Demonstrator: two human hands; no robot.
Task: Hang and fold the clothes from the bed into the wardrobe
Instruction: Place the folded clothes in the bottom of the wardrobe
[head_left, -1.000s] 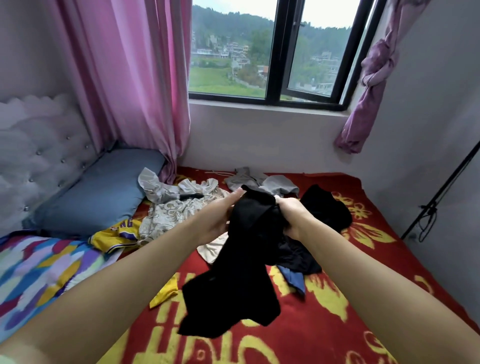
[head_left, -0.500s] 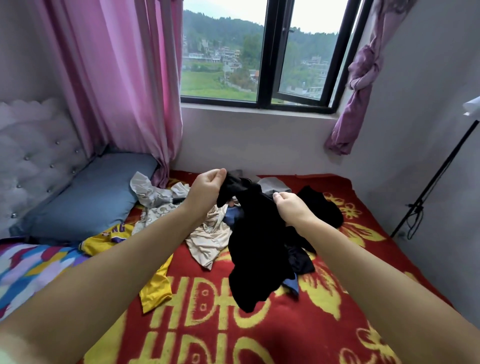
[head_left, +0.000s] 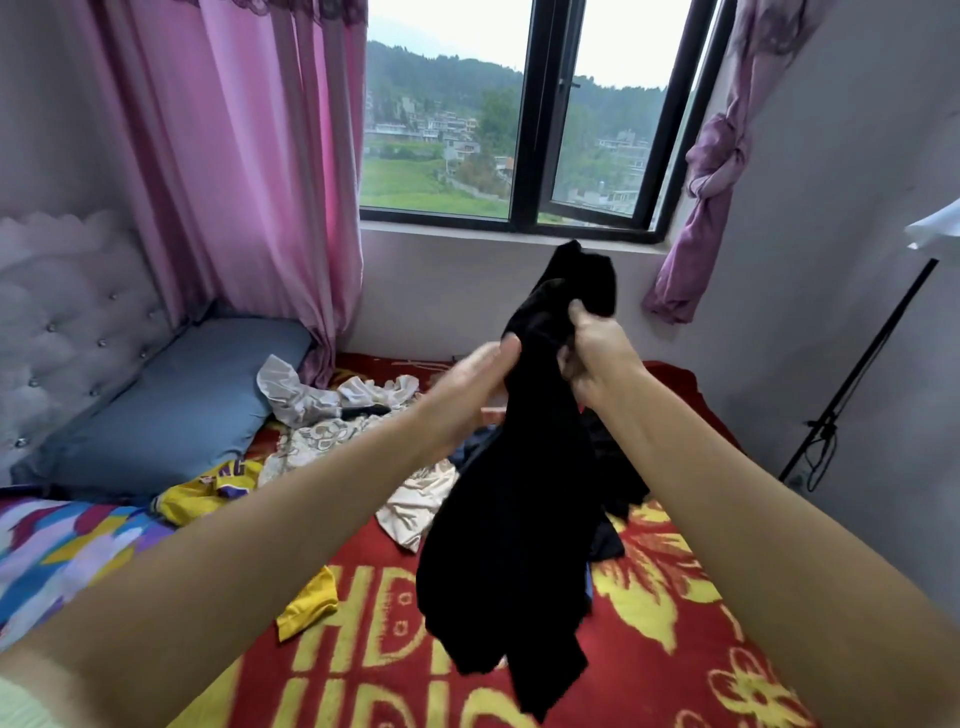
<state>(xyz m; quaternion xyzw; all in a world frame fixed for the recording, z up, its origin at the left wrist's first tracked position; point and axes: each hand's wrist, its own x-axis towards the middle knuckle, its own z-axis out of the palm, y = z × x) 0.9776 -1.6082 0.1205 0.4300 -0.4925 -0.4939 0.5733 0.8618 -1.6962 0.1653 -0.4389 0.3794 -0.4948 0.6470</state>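
Both hands, left hand (head_left: 480, 376) and right hand (head_left: 597, 358), grip the black garment (head_left: 511, 499) up over the bed (head_left: 675, 649) at 12 o'clock, and its long hanging end could snag the clothes pile (head_left: 353, 415) below.

My one camera sits on my head, facing forward and down over the bed (head_left: 675, 649) toward the window (head_left: 519, 156), arms close below.

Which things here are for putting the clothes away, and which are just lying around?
For the job:
black garment, held up in the left hand and right hand
yellow jersey on the bed
pale patterned clothes

Just there:
blue pillow
pink curtain
window
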